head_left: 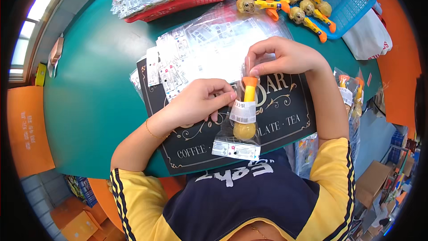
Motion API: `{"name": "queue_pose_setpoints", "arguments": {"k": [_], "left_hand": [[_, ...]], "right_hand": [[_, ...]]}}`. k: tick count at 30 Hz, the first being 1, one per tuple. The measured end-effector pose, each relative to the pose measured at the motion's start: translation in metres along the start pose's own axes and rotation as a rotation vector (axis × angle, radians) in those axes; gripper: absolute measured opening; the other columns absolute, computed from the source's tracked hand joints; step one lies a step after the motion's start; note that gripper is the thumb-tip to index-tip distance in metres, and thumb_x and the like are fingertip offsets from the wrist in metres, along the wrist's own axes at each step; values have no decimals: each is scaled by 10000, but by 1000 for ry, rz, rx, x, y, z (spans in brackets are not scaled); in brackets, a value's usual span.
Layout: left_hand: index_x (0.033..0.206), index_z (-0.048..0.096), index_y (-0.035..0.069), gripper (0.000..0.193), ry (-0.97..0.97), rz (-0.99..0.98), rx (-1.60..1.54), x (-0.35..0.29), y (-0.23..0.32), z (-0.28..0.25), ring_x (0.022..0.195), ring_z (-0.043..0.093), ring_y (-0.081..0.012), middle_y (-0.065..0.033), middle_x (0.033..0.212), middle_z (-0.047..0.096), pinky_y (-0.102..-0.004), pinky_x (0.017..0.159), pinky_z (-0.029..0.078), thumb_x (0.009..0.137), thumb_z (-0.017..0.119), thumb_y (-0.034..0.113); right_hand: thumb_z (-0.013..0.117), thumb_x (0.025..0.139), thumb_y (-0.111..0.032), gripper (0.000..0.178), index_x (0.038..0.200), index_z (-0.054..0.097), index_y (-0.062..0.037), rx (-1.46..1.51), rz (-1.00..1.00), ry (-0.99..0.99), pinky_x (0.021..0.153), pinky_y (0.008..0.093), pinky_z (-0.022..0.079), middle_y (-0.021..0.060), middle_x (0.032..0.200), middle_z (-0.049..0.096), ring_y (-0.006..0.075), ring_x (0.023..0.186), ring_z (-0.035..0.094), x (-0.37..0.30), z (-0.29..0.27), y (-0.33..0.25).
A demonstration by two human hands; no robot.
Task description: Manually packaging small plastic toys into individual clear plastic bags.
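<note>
A clear plastic bag [224, 136] lies over a black printed mat [196, 164], its white printed strip towards my body. Inside it is a toy [244, 130] with a round gold head, a yellow handle and an orange flared end, wrapped by a white paper label [243, 112]. My left hand [200, 100] pinches the bag's left edge beside the handle. At the far end, just beyond the orange flare, my right hand [283, 57] pinches the bag between thumb and fingers.
Flat clear bags [178, 58] with printed strips lie beyond my hands. More bags fill a red basket [187, 3] at the far left. A blue basket [352, 0] at the far right has several similar toys [307, 6] spilling over its edge. Bagged toys [352, 91] hang right of my right arm.
</note>
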State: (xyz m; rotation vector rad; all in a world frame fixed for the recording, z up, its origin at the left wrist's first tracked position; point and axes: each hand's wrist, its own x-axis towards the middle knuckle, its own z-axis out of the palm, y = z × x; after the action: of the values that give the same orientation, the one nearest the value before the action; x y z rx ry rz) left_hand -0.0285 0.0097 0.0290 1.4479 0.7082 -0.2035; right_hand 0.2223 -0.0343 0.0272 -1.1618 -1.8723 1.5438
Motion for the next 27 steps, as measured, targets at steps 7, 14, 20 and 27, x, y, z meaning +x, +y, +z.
{"name": "queue_pose_setpoints", "arguments": {"k": [7,14,20,27], "left_hand": [[859,622,-1,132,135,144,201,-6,-7,-8,543,525,-38,13,653,584,-190,513,427,856,597,129],[919,608,-6,210,50,78,116,-7,-8,-16,575,572,-71,-46,744,646,-207,533,463,849,636,190],[1024,563,-26,349,271,85,-152,6,0,-13,571,577,-69,-74,786,662,-188,515,472,871,658,273],[982,608,-9,176,146,133,-63,9,-9,-17,668,589,-69,-58,870,658,-194,605,487,924,574,154]], "right_hand": [[651,851,-139,169,893,611,19,31,72,-36,711,242,477,44,837,648,85,777,592,-6,-5,5],[644,859,-111,153,931,610,19,-18,101,-71,754,221,484,39,890,648,81,803,597,0,0,1],[660,851,-139,182,970,618,-7,-42,91,-49,715,208,474,21,881,645,69,775,579,4,6,2],[727,762,-68,289,1015,617,20,190,101,-194,697,188,473,15,817,618,61,758,573,3,6,6]]}}
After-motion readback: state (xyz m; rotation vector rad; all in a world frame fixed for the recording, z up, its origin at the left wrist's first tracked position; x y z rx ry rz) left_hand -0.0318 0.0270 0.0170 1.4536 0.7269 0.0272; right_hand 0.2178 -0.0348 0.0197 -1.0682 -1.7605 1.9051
